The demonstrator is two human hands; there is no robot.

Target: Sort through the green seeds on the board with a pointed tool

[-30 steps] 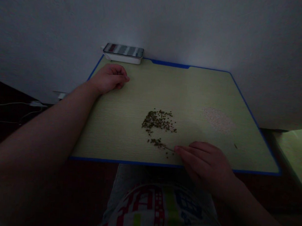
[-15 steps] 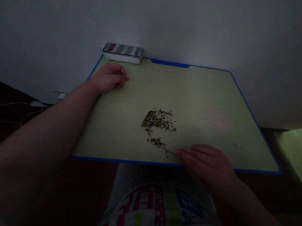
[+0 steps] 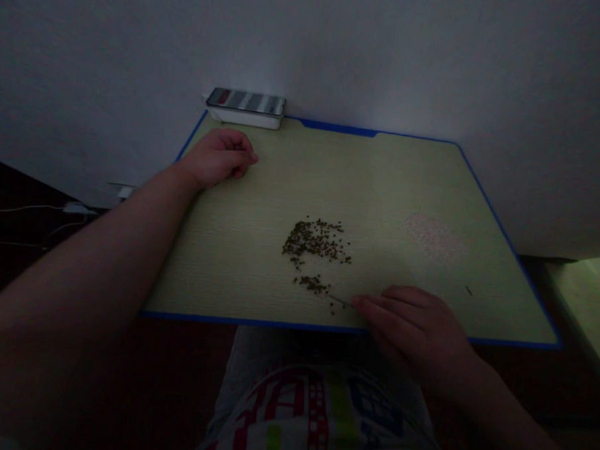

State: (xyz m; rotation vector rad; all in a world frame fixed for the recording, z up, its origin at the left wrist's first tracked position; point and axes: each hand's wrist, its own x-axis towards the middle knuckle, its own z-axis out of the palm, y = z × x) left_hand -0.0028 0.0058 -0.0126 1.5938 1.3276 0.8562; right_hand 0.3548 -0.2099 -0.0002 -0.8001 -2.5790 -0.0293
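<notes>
My right hand (image 3: 410, 323) pinches a thin, dark stick (image 3: 340, 300) at the near edge of the table. Its tip points left at a small cluster of dark green beans (image 3: 312, 284). Just beyond lies a larger spread of the same beans (image 3: 314, 239), with a few pale grains among them. My left hand (image 3: 223, 156) rests on the far left of the tabletop, its fingers curled; whether anything is inside them is hidden. Off to the right is a flat heap of pale, rice-like grains (image 3: 433, 237).
The pale yellow table (image 3: 219, 261) has a blue rim and stands against a grey wall. A white box with a striped lid (image 3: 245, 108) sits at its back left corner. A small dark sliver (image 3: 469, 290) lies at the right. White cables (image 3: 77, 208) run on the left.
The stick's tip has shifted very slightly at the near edge of the small bean cluster. My left hand stays in place; the whole view has moved a touch.
</notes>
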